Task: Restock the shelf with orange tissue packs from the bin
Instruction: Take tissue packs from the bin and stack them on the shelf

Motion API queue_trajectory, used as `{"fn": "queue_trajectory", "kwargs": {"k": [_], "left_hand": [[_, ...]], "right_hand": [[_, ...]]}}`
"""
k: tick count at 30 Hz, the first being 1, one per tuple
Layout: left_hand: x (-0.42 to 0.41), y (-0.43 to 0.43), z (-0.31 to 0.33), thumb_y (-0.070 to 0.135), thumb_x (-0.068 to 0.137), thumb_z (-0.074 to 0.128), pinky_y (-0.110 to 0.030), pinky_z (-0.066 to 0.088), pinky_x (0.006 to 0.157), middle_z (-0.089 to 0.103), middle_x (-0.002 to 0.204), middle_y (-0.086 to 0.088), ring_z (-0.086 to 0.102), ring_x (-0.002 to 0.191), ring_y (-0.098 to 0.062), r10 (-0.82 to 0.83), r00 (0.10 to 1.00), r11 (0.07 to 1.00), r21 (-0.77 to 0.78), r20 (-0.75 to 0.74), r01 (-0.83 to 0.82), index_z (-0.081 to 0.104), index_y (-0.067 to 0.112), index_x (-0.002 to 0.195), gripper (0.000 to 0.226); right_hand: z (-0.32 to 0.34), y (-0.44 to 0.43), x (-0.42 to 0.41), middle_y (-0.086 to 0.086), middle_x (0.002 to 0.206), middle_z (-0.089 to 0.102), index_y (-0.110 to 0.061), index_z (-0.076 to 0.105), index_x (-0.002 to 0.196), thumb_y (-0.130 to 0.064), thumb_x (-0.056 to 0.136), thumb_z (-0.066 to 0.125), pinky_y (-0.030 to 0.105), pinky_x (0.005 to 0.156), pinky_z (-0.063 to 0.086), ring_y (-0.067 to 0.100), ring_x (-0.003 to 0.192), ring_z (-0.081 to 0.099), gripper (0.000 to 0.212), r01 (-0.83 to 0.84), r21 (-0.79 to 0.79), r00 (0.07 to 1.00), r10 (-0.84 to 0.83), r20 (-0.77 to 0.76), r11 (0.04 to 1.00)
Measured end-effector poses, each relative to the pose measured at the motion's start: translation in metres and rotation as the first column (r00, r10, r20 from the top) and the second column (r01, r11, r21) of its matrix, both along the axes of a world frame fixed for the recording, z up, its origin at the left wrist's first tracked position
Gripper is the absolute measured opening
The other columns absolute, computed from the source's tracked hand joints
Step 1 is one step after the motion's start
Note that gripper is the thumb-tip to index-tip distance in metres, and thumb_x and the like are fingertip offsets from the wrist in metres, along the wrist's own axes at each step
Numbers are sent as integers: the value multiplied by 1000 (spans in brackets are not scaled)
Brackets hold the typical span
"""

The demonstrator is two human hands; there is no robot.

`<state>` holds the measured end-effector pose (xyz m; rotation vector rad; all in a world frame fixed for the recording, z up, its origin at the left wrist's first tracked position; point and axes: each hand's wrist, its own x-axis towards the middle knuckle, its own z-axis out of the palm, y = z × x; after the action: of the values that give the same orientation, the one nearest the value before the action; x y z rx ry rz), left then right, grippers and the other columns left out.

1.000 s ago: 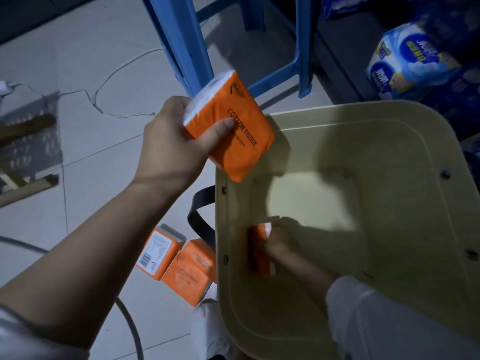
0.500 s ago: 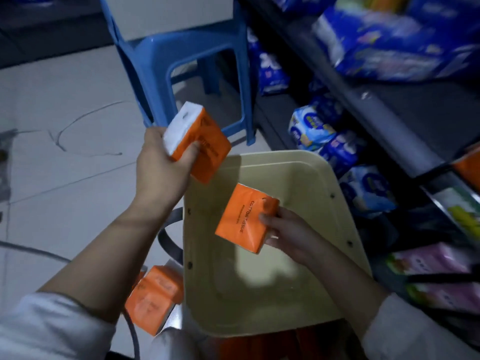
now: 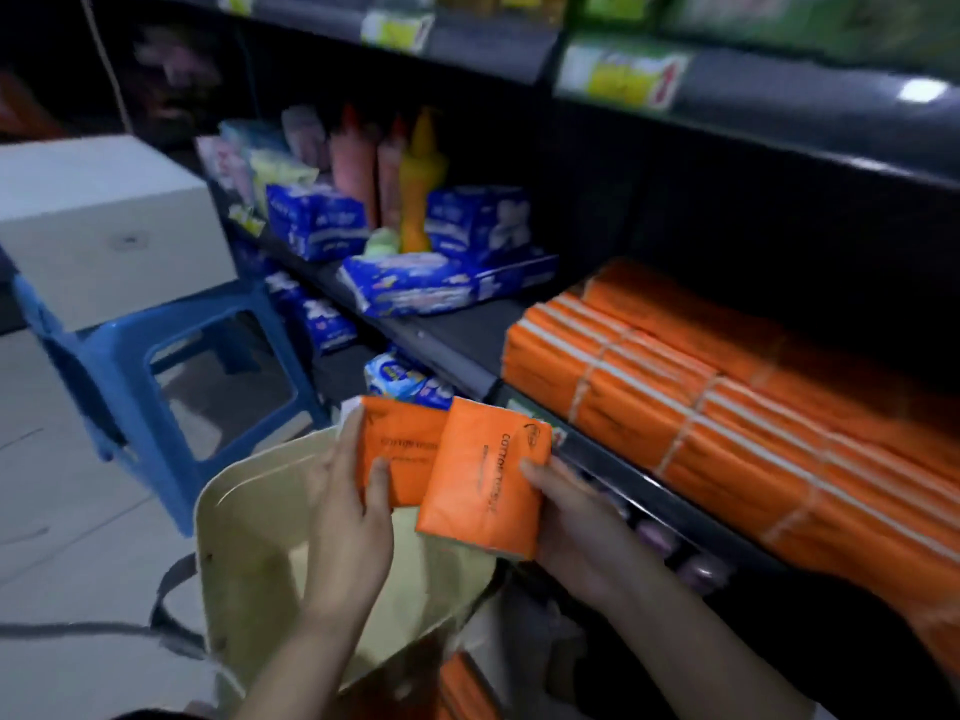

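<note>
Two orange packs (image 3: 483,485) — our left hand (image 3: 348,517) and right hand (image 3: 576,517), fingers (image 3: 378,483) clamped on one each — now up from the bin (image 3: 244,537), at the shelf (image 3: 623,480) for stocking.

One head-worn view looks forward and down from close above the fingers (image 3: 379,478). The shelf (image 3: 457,335) runs beyond and right of them, the bin (image 3: 249,537) sits beneath, and the floor (image 3: 62,485) lies left.

The dark shelf (image 3: 457,337) bears stacked orange tissue packs (image 3: 701,387) beside blue packs (image 3: 415,285).
</note>
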<state>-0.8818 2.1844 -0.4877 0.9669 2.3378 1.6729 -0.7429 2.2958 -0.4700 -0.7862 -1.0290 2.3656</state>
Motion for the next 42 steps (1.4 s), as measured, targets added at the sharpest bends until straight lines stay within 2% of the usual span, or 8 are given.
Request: {"fn": "queue_trajectory", "kwargs": {"k": [6,9,16,21,27,30,35,42], "left_hand": [[70,7,28,33,94,49,-37,36,103,41,122,2,44,110,-10,-179,972,982,89,154,167,32,51,139,51],[95,14,45,60,75,48,-53,46,95,43,126,6,51,117,-22,-218,955,973,126,202,195,32,64,130,57],[164,49,72,70,71,51,-59,44,94,44,138,6,48,123,-28,-383,914,918,164,135,360,30,66,128,61],[217,82,86,47,84,58,-50,42,101,34,148,7,35,136,-20,-474,873,867,236,115,439,37,70,120,47],[262,123,87,31,92,54,-15,52,66,38,135,12,48,115,-14,-556,810,825,248,187,508,38,51,133,48],[277,142,90,36,89,54,-41,56,76,38,141,9,51,117,-22,-604,763,795,235,231,559,38,60,127,47],[292,170,84,21,94,51,-33,54,63,40,137,7,54,111,-23,-631,708,776,249,318,580,38,48,134,50],[304,193,76,25,93,50,-36,54,68,31,145,4,45,114,-22,-622,674,770,154,399,619,34,50,136,52]], "right_hand": [[34,-12,81,2,118,65,-30,48,124,-7,82,57,38,70,58,18,98,66,48,276,96,956,-262,-134,957],[46,-13,121,7,109,66,-23,49,119,-1,87,53,40,70,57,19,92,66,39,415,118,905,-397,-153,902],[67,-9,235,5,92,66,-11,52,104,4,82,61,26,65,57,15,81,66,28,552,275,827,-558,-65,787],[73,4,302,4,85,68,-12,53,97,3,79,65,28,62,53,13,75,67,26,667,325,720,-693,-49,670],[75,41,394,2,77,69,-7,54,98,0,83,63,25,59,54,14,75,66,19,845,326,460,-887,-38,424],[77,64,438,8,91,68,2,53,116,-7,84,65,24,62,55,17,86,68,36,889,353,313,-950,-4,292],[73,96,485,24,107,65,0,47,119,-15,79,70,39,80,55,28,89,69,48,916,376,134,-990,41,139],[60,142,501,14,98,63,-5,51,113,-2,84,61,23,55,58,24,85,66,31,905,377,127,-971,201,197]]}}
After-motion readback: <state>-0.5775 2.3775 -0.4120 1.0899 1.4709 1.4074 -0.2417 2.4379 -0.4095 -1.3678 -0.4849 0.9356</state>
